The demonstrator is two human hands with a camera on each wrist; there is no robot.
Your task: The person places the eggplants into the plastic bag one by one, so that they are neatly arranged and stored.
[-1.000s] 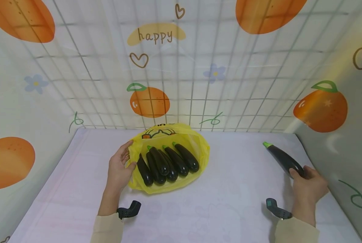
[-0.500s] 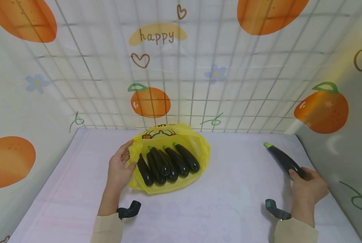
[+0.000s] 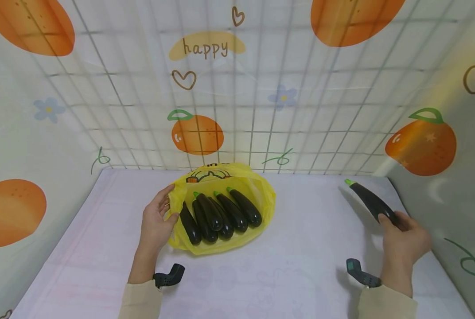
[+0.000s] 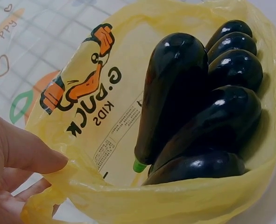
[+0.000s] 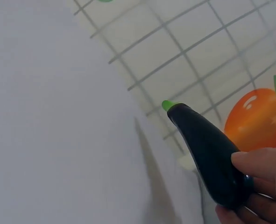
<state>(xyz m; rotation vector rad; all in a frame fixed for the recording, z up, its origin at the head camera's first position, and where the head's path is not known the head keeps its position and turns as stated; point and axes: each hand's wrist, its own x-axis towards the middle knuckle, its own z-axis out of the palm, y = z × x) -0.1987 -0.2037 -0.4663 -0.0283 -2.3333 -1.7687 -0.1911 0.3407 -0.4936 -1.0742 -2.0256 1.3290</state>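
Note:
The left hand [image 3: 157, 219] pinches the left edge of a yellow plastic bag [image 3: 267, 195], thumb on the inside of the rim in the left wrist view. Inside the open bag lie several dark eggplants [image 4: 175, 84] with green tips, side by side and partly stacked. At the right of the table the right hand [image 3: 406, 237] grips a single eggplant [image 3: 371, 199] by its thick end. Its green tip [image 5: 168, 105] points away and to the left. This eggplant is raised, with a shadow below it on the cloth.
A pale cloth covers the table [image 3: 301, 257]. Behind it and at both sides stand printed curtains [image 3: 321, 102] with oranges and a grid. A dark wrist device [image 3: 169, 275] sits on each wrist.
The right hand has lifted its eggplant a little; the tip is higher and the shadow has spread away from it. The left hand and the bag stay put.

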